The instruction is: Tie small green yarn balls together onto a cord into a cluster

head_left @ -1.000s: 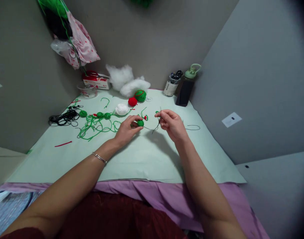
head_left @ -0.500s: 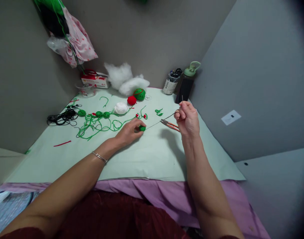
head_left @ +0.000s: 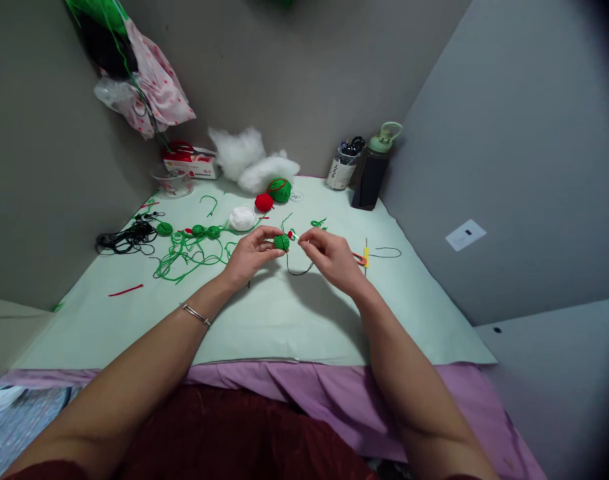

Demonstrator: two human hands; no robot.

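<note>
At the middle of a table with a pale green cover (head_left: 294, 327), two bare hands work close together. The left hand (head_left: 252, 255) pinches a small green crocheted ball (head_left: 281, 243) between thumb and fingers, dark lines running over its surface. Just beside it, the right hand (head_left: 332, 259) is closed, thumb against forefinger, on a thin, pale tool, probably a needle (head_left: 295, 237), which points toward the ball. A dark thread (head_left: 297, 274) hangs in a curve between the ball and the right hand.

Partly hidden by the right hand lies an orange handle (head_left: 359, 259), next to a yellow-handled tool (head_left: 366, 257). Beyond the hands are a small green piece (head_left: 318, 223), a white yarn ball (head_left: 242, 219), a red yarn ball (head_left: 264, 203) and a larger green yarn ball (head_left: 279, 191), with fluffy white stuffing (head_left: 269, 173) behind them. To the left spread tangled green yarn (head_left: 177, 263) and a heap of black cord (head_left: 127, 239). At the back right, a dark bottle (head_left: 372, 177) stands beside a pen cup (head_left: 340, 173).
</note>
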